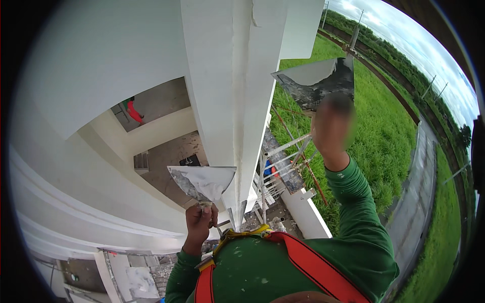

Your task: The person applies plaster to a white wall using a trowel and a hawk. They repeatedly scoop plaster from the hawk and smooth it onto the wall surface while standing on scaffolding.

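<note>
My left hand [198,222], low in front of my chest, is closed round the handle of a broad putty knife [217,183]. White paste and grey smears cover its wide blade. Raised to the right, my right hand [331,134] is partly blurred and grips a second broad putty knife [339,81]. That blade carries dark stains and a pale patch of paste. Between the two knives rises a white wall corner [242,101] with a long vertical groove. Neither blade clearly touches it.
Scaffold bars [288,146] stand below, right of the wall corner. An opening on the left looks onto a concrete floor [166,174] far below, with a small red and green shape [134,112]. Grass [374,136] and a paved path [419,171] lie outside. A red harness strap [308,257] crosses my chest.
</note>
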A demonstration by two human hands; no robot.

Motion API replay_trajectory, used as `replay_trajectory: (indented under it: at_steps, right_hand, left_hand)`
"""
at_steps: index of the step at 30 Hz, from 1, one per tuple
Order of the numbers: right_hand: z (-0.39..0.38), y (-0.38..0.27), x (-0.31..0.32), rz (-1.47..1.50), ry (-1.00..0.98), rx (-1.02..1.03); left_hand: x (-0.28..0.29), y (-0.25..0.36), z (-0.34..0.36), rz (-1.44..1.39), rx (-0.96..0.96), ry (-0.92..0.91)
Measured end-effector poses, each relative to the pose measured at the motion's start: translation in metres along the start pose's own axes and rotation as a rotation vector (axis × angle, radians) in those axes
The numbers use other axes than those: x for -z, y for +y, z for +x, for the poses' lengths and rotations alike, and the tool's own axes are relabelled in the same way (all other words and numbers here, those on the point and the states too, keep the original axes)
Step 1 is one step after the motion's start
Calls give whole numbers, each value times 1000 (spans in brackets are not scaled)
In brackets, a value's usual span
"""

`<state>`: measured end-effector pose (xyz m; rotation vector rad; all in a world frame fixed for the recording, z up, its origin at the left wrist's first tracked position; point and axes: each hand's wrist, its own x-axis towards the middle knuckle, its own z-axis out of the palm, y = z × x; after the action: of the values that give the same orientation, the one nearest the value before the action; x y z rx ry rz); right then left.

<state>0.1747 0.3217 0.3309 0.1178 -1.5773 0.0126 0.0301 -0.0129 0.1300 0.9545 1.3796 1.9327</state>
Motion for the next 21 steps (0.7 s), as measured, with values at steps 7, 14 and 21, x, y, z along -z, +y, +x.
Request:
replay_trajectory:
  at_steps: [7,14,21]
  right_hand:
    - [-99,-94,-12,710,-428,-348]
    - [-120,-116,23,1545,-190,-2174]
    - [-102,-140,16,2005,-12,-2203]
  left_hand:
    - [-47,35,19,-118,-129,-297]
    - [-5,39,34,1071,-803,209]
    - [14,21,41,1308,-1040,111]
